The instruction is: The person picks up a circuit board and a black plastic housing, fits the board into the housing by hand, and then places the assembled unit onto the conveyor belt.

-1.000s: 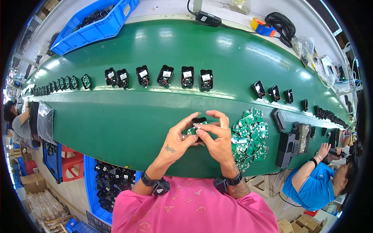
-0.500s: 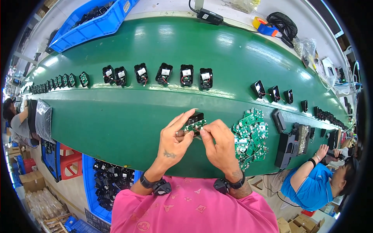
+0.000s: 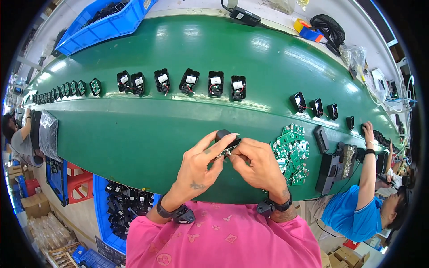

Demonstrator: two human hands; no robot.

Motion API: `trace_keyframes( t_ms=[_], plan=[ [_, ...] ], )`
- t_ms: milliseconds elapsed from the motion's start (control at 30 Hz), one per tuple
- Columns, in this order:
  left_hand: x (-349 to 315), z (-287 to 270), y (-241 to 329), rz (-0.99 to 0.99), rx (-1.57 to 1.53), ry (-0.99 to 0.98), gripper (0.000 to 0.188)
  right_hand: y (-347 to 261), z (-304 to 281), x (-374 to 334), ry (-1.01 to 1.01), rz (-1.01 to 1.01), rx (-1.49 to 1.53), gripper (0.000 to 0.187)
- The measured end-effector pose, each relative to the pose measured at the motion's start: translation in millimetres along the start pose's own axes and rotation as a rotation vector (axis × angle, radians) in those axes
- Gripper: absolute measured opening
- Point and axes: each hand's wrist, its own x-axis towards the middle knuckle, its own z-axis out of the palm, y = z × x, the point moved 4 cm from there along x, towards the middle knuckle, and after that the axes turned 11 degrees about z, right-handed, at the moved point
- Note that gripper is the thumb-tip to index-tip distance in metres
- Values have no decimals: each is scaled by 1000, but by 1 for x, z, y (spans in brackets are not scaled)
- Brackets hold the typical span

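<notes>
My left hand point(image 3: 193, 166) grips a small black plastic housing point(image 3: 221, 133) above the near part of the green bench, its fingers round the sides. A green circuit board point(image 3: 222, 154) shows at the housing's near side, mostly covered by fingers. My right hand point(image 3: 260, 164) is closed in a pinch against the same housing and board. Whatever its fingertips hold is hidden. Just right of that hand lies a loose pile of green circuit boards point(image 3: 292, 154). Beyond both hands stands a row of open black housings point(image 3: 216, 85) with white parts and thin wires inside.
A blue crate point(image 3: 105, 27) stands at the far left; another blue bin point(image 3: 103, 210) of black parts is below the bench. Board-fitted housings point(image 3: 95, 86) line the left. More housings point(image 3: 298, 102) and a black device point(image 3: 327, 173) lie right. A co-worker point(image 3: 357, 210) reaches over the bench.
The housing has tilted in my left hand, so its black outside shows and less of the board. My right hand has closed in against it. The co-worker's arm has stretched farther across the bench.
</notes>
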Motion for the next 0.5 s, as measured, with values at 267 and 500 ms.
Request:
trace_keyframes(
  t_ms=[267,500],
  plan=[
    [-3,4,4,54,170,-14,60,4,-2,4,-91,85,24,10],
    [-4,8,-3,29,103,69,61,24,3,3,-257,414,264,14]
  ],
)
